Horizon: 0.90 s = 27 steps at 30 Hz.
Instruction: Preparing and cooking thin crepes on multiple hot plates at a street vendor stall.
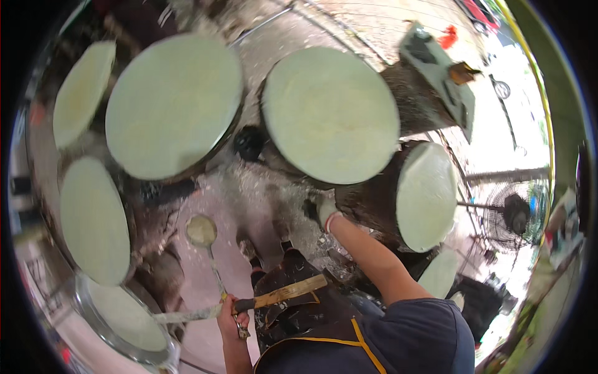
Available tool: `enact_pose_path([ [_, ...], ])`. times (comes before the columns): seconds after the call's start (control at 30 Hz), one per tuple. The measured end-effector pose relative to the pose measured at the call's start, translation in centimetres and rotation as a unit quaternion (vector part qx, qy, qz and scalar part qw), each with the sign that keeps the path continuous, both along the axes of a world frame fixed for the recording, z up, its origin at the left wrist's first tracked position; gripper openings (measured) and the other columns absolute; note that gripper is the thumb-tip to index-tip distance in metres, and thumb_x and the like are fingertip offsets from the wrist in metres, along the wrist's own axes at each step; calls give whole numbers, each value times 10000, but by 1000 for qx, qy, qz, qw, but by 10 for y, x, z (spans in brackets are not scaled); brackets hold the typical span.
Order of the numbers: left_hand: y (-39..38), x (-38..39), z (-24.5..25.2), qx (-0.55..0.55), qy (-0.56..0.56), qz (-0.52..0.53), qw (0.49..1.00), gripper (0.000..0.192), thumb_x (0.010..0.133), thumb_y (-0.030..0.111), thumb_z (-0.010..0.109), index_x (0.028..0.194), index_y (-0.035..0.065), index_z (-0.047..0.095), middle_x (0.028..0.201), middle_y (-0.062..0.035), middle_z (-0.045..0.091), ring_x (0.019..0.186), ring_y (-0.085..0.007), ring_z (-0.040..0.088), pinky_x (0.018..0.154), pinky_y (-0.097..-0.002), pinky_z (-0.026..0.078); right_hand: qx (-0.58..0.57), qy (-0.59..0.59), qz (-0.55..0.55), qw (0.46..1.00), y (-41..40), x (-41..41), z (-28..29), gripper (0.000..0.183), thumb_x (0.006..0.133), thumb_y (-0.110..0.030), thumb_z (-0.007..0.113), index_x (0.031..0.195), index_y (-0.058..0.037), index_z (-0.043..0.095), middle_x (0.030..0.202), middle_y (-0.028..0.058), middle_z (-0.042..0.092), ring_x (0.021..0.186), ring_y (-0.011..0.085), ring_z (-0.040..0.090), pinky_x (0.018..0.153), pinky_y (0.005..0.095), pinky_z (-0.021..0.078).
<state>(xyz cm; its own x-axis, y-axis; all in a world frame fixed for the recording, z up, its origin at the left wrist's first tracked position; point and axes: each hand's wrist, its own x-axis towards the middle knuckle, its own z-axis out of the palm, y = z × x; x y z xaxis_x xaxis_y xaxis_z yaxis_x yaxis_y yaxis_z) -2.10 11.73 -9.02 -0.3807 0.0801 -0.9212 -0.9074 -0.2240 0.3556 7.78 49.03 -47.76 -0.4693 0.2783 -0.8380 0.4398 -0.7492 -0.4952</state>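
My left hand (231, 318) is closed around the handle of a ladle (202, 231), whose round bowl holds a pale batter, and around a long wooden-handled tool (285, 291) with a batter-coated far part. My right hand (326, 211), in a pale glove with a red cuff edge, reaches down beside the front edge of a large round griddle covered by a pale sheet (331, 114); its fingers are unclear. A second covered griddle (175, 105) lies to the left. At the lower left, a metal basin (89, 304) holds pale batter.
More round griddles with pale sheets stand at the left (95, 222) and right (427, 196). A dark round object (248, 143) sits between the two large griddles. A stand fan (515, 214) is at the right. The floor (238, 198) is splattered.
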Motion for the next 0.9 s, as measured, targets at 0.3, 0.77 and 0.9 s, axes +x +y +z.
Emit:
enact_pose_path([
  [0.3, 55, -2, 87, 152, 85, -48, 983, 184, 948, 259, 450, 905, 85, 492, 685, -39, 532, 361, -46, 343, 297, -182, 294, 563, -5, -115, 818, 107, -29, 429, 375, 857, -302, 548, 1118, -35, 593, 892, 154, 656, 836, 291, 640, 771, 355, 502],
  [0.77, 115, 3, 108, 113, 79, -117, 984, 189, 939, 271, 472, 909, 89, 516, 707, -41, 550, 358, -63, 331, 290, -202, 281, 653, -215, 73, 723, 247, -63, 344, 603, 788, -345, 544, 1309, -58, 448, 1316, 235, 452, 1232, 336, 435, 1026, 367, 351],
  [0.9, 130, -12, 117, 124, 52, -134, 982, 185, 941, 261, 469, 900, 85, 513, 679, -38, 533, 363, -60, 333, 300, -199, 288, 545, -186, -32, 817, 226, -49, 380, 592, 773, -279, 571, 1317, -80, 446, 1309, 217, 465, 1232, 325, 429, 1035, 364, 343],
])
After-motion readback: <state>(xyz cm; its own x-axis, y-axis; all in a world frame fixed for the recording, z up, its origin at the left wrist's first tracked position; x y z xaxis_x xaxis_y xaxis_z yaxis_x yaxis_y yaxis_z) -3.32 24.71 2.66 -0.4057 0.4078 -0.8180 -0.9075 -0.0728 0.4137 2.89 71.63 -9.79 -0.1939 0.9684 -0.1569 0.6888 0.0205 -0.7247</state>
